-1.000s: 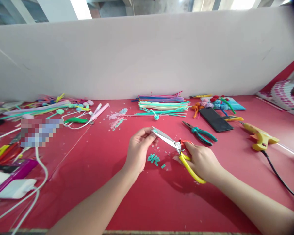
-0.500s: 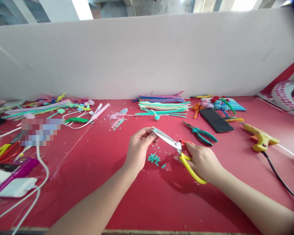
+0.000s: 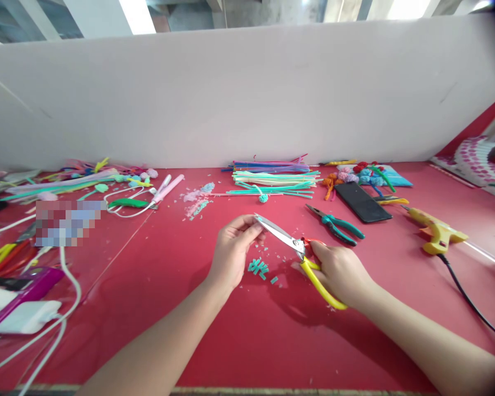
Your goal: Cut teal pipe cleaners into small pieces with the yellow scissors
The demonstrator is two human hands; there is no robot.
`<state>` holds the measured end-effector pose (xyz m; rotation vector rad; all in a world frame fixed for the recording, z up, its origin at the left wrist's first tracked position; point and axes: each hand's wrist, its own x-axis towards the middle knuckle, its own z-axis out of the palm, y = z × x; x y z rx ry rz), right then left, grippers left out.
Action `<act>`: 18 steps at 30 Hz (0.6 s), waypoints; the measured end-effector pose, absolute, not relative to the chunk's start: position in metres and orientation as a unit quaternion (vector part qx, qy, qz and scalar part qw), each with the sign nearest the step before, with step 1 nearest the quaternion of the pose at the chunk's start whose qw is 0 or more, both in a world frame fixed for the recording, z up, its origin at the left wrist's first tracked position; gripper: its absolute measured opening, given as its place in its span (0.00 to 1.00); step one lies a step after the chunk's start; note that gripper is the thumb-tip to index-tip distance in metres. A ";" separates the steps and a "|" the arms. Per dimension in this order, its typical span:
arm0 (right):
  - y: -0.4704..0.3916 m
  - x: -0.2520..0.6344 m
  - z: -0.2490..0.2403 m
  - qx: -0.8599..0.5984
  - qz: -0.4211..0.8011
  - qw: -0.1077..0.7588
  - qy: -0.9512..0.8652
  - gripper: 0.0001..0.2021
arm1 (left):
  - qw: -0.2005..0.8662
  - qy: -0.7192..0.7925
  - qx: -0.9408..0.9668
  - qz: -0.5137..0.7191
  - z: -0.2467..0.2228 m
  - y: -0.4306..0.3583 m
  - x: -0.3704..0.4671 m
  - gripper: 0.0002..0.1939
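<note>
My right hand [image 3: 342,272] is wrapped round the scissors [image 3: 282,235], which have one yellow and one red handle. Their blades point up and left to the fingertips of my left hand [image 3: 233,247]. That hand is closed in a pinch on a small teal piece of pipe cleaner [image 3: 258,219], mostly hidden by the fingers and the blade tips. Below the blades, a little heap of short teal pipe cleaner pieces [image 3: 256,267] lies on the red table [image 3: 231,352], with fine fluff scattered round it.
Bundles of coloured pipe cleaners [image 3: 276,179] lie along the white partition [image 3: 231,99]. To the right are teal-handled pliers [image 3: 340,226], a black phone [image 3: 363,202] and a yellow glue gun [image 3: 437,228]. On the left are white cables [image 3: 72,275] and a pink curling-iron-like tool [image 3: 168,190].
Hardly anything differs. Both hands and the scissors keep the same pose, and the whole view has shifted very slightly.
</note>
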<state>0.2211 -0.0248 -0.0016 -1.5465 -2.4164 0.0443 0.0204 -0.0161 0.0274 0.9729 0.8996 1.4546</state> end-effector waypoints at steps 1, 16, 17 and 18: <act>-0.025 0.221 -0.002 -0.534 0.014 0.135 -0.834 0.18 | 0.554 0.378 0.414 0.615 0.027 -0.016 0.020 0.05; -0.024 0.221 -0.002 -0.549 0.016 0.125 -0.826 0.19 | 0.547 0.384 0.407 0.622 0.025 -0.015 0.021 0.06; -0.024 0.221 -0.002 -0.551 0.023 0.127 -0.824 0.19 | 0.548 0.384 0.407 0.622 0.025 -0.015 0.021 0.06; -0.023 0.220 -0.002 -0.555 0.031 0.130 -0.821 0.18 | 0.550 0.382 0.408 0.620 0.025 -0.015 0.021 0.06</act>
